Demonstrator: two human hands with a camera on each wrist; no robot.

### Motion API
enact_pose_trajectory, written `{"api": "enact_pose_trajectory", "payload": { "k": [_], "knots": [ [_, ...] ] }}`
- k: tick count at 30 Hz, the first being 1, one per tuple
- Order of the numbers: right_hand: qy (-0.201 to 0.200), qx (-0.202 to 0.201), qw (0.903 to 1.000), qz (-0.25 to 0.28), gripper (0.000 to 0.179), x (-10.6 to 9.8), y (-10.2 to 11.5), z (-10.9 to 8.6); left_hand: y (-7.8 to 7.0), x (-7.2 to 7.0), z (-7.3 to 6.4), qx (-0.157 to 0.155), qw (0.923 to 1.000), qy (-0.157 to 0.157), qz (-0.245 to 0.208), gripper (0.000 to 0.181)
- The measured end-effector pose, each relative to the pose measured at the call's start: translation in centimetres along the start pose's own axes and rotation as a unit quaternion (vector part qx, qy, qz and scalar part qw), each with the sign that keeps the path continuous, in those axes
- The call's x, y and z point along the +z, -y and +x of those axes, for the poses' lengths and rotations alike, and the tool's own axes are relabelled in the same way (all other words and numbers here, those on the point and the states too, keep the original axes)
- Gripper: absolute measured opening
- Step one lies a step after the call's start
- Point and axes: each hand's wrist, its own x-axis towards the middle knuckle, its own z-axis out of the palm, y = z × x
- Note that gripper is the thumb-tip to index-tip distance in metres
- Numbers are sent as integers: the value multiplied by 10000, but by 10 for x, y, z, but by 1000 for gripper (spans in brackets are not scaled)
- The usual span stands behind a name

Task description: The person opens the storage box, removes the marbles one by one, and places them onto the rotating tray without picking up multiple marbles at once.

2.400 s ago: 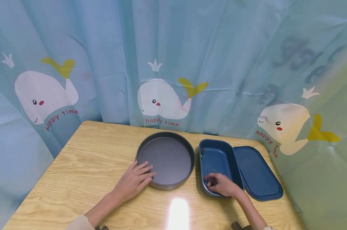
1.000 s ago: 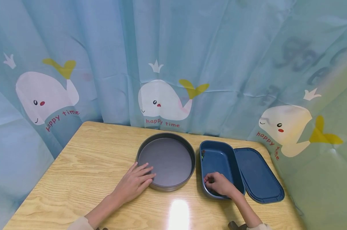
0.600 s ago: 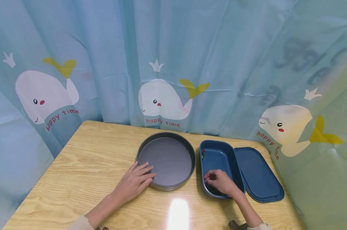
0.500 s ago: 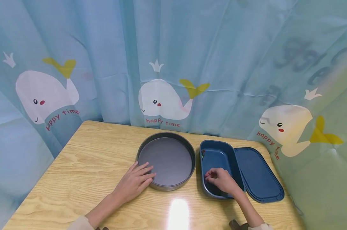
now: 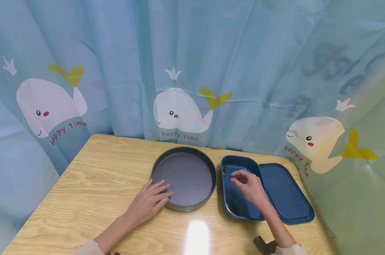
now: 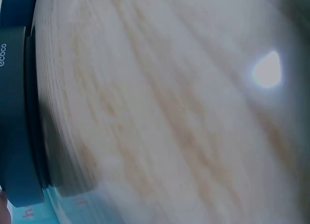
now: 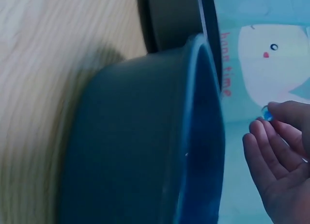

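Round pan (image 5: 183, 179) close left of blue box (image 5: 240, 209); lid (image 5: 284, 193) touching right.

"happy time" is printed in red under each white whale on the blue curtain (image 5: 192, 71). Large dark lettering at its upper right is blurred, unreadable.

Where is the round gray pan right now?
In the head view the round gray pan sits on the wooden table, near its middle. The left hand rests on its near-left rim, and the blue box stands just to its right.
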Motion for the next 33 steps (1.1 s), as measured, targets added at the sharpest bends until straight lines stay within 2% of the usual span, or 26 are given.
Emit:
{"api": "enact_pose_trajectory", "payload": {
  "k": [8,23,33],
  "knots": [
    [-94,-368,9985,402,13,9,20,9,0,0,-1,-66,10000,3,-18,25],
    [103,-556,9971,510,13,35,53,34,0,2,-1,-58,10000,-15,-54,25],
    [78,-664,9960,595,11,58,67,48,-1,2,-1,-39,10000,-73,-55,25]
  ]
}}
